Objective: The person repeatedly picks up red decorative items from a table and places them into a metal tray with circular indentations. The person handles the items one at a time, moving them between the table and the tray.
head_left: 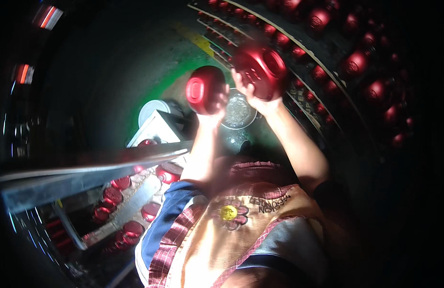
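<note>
My left hand (217, 108) is raised, its fingers round the side of a glossy red rounded vessel (198, 91) with an oval recess on the face in view. To its right, my right hand (255, 98) holds up a larger-looking red vessel (260, 72) of the same glossy finish, with a ring-shaped recess. The fingers of the right hand press against its left side. Both vessels are apart from each other. Below and between my hands stands a round bucket (238, 127) with something pale and shiny inside.
Racks (327, 69) holding many red vessels curve along the right. At the left, a metal beam (63, 185) runs across, above a pale surface with several red vessels (112, 195). A round pale lid or container (153, 111) stands beside a white box-like object (157, 128).
</note>
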{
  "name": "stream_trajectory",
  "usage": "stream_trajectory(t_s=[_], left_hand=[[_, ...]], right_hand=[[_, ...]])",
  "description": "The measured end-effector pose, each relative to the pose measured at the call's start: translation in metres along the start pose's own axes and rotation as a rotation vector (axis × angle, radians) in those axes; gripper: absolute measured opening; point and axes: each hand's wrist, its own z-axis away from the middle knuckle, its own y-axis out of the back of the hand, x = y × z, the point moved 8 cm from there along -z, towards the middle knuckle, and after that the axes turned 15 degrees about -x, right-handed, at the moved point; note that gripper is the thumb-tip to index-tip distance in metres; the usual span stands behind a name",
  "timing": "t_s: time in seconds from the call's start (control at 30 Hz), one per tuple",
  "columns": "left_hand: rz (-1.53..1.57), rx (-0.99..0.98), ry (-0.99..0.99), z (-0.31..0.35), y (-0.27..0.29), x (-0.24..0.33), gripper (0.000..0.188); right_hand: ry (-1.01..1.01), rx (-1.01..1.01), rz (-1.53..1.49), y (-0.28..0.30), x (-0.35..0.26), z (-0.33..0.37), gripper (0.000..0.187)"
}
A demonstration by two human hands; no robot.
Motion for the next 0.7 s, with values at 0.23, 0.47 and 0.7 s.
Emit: stream_trajectory(t_s=[0.23,0.47,0.7], left_hand=[[-0.186,0.093,-0.271,0.172,-0.034,-0.074,0.061],[-0.469,0.523,-0.528,0.313,-0.096,-0.187,0.054],[-1.113,0.897,-0.764,0.481,-0.215,-0.194,0.056]], right_hand=[[-0.148,0.215,-0.107,0.004,0.045,0.1,0.071],[-0.238,0.351,-0.12,0.032,0.106,0.219,0.074],[-0.423,0.441,0.023,0.057,0.16,0.294,0.058]])
